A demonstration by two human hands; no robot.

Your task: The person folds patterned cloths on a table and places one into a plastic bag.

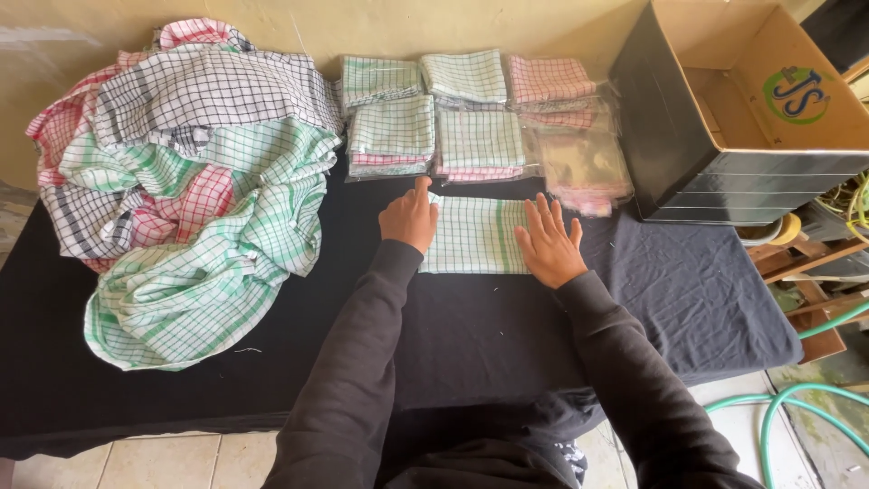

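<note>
While a loose heap of checked cloths (190,181) is lying at the far left of the black-covered table (688,299), I am pressing my left hand (409,217), fingers curled, on the left edge of a folded green-checked cloth (475,235) at the middle. My right hand (548,243) is lying flat, fingers spread, on its right edge. Just beyond, clear-wrapped packs of folded cloths (471,113) are sitting in rows, green then pink. Far right, an open cardboard box (724,109) is showing a round green-and-blue label (797,95) inside.

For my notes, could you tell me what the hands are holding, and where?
Nothing gripped: left hand and right hand press flat on the folded green-checked cloth's two ends.
</note>
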